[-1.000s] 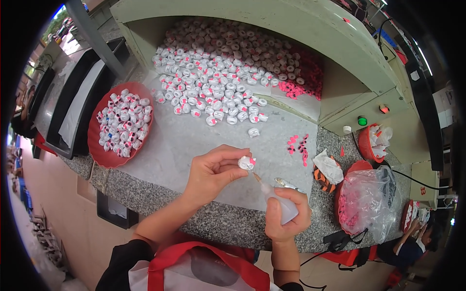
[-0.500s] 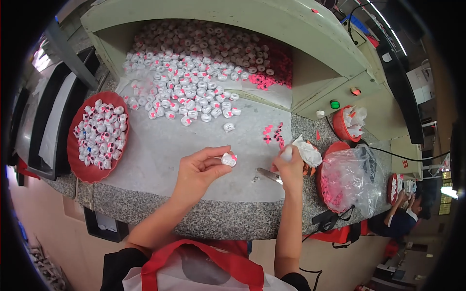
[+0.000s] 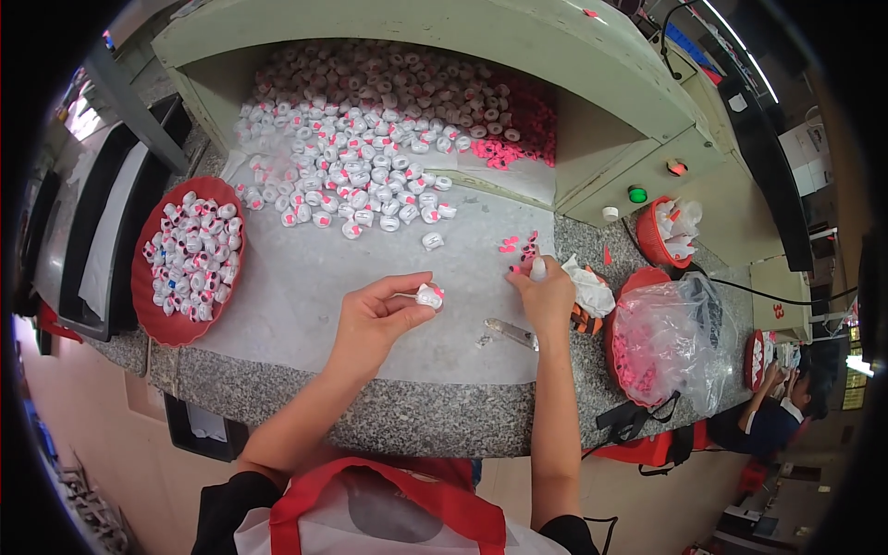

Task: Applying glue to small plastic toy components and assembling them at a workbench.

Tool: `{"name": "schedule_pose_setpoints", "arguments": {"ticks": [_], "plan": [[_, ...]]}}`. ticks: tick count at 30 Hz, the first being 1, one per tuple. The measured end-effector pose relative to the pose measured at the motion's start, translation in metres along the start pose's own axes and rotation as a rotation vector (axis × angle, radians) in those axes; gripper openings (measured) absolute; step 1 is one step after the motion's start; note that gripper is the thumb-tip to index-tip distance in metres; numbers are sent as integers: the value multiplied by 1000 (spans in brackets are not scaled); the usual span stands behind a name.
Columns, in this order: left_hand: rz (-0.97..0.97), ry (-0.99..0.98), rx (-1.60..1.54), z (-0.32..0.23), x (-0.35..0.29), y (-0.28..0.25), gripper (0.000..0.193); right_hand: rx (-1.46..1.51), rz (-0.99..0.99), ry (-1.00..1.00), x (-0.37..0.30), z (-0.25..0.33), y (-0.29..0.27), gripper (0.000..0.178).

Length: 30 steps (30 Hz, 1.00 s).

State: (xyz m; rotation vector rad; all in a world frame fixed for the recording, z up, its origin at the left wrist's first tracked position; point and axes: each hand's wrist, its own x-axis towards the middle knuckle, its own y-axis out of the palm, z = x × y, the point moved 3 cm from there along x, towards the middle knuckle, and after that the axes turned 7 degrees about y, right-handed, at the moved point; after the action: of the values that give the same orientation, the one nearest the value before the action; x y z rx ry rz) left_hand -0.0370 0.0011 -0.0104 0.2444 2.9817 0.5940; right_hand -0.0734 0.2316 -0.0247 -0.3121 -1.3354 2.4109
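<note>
Pinched between the thumb and fingers of my left hand (image 3: 377, 319) is a small white figurine head (image 3: 429, 296) with a pink spot on it. My right hand (image 3: 548, 294) is closed around a small whitish bottle (image 3: 538, 268), most of it hidden by the palm. Its fingertips reach the small pink pieces (image 3: 509, 244) on the paper; a pink and dark piece (image 3: 514, 269) is at the fingertip, and I cannot tell if it is gripped. A metal blade (image 3: 511, 333) lies beside my right wrist. One loose white head (image 3: 433, 241) sits farther off.
Many white heads (image 3: 370, 176) are heaped under the pale green shelf (image 3: 416, 28), beside pink pieces. A red basin (image 3: 148, 310) of finished-looking heads stands left. At right are a crumpled cloth (image 3: 590, 291), a plastic-covered basin (image 3: 613, 344) and a red basket (image 3: 645, 236). A co-worker (image 3: 772, 416) sits beyond.
My right hand has moved slightly away from me, up to the pink pieces, with the bottle still in it. The left hand has shifted a little left with the head.
</note>
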Motion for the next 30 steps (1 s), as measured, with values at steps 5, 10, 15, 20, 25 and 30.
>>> {"name": "schedule_pose_setpoints", "arguments": {"ticks": [5,10,15,20,25,30], "plan": [[17,7,-15,-2,1,2,35,104,-52,-51,-2,-12,-4,28],[2,19,-31,-6,0,-1,36,449,73,139,-4,-13,-16,32],[22,31,-19,-4,0,0,36,703,278,182,-7,-11,-16,33],[2,21,-38,0,0,0,37,1059,529,235,-26,14,-15,23],[1,63,-41,-6,0,1,38,891,249,-97,-39,29,1,11],[-29,105,-12,-7,-3,1,37,847,341,92,-56,48,-15,14]]}}
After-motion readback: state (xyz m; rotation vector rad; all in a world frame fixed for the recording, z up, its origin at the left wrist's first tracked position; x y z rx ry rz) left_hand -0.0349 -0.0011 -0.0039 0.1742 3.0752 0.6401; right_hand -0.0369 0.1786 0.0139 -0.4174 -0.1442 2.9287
